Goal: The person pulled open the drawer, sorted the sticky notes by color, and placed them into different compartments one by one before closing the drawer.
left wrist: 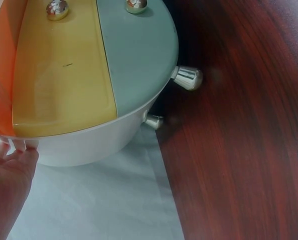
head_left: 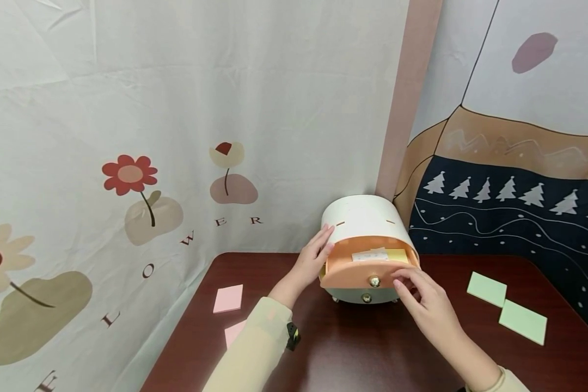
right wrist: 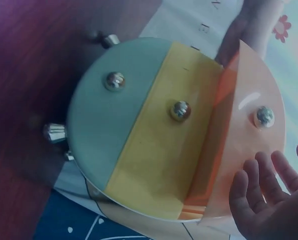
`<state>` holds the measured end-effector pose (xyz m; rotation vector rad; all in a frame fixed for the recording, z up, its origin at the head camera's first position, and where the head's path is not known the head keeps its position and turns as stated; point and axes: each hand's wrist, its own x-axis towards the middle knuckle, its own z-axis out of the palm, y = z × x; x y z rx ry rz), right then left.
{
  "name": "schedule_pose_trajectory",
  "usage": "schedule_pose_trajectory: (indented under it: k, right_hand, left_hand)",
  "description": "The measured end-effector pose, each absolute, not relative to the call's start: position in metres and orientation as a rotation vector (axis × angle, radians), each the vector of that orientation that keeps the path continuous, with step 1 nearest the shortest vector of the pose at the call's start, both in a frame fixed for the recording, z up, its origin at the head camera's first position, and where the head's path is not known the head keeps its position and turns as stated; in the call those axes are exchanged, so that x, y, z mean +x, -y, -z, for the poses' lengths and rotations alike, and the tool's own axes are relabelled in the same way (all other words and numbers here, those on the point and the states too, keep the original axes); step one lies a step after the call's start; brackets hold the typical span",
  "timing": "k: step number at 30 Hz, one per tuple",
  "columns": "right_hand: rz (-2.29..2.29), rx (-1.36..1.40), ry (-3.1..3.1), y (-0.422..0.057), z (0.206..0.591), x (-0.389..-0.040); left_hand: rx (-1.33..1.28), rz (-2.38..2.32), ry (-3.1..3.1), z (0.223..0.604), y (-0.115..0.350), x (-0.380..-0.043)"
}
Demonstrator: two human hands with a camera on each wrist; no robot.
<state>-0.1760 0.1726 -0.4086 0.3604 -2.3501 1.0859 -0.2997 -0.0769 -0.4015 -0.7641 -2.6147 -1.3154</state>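
Observation:
A small round-topped cabinet [head_left: 365, 215] with a white shell stands on the table. Its orange top drawer [head_left: 350, 276] is pulled out; a white paper [head_left: 369, 255] and a yellow note pad [head_left: 397, 254] show inside. Below it, the yellow drawer [left wrist: 64, 75] and green drawer [left wrist: 141, 60] are closed. My left hand [head_left: 307, 267] rests its fingers against the cabinet's left side. Beside the orange drawer front's right part is my right hand [head_left: 430, 306], fingers loosely bent, to the right of the round metallic knob [right wrist: 264, 117] and not around it. Whether its fingertips touch the front is unclear.
Two green note pads [head_left: 522, 322] lie on the right of the dark red table [head_left: 343, 354]. Pink note pads [head_left: 228, 299] lie on the left, one partly behind the left sleeve. A printed curtain [head_left: 284, 109] hangs behind the table.

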Motion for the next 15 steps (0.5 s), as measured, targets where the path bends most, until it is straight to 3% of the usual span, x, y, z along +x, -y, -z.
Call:
schedule_pose_trajectory:
  k: [15]
  right_hand:
    - [-0.460,0.555,2.229,-0.168,0.439,-0.181]
  left_hand:
    - [-0.780,1.290,2.589,0.403,0.077,-0.302]
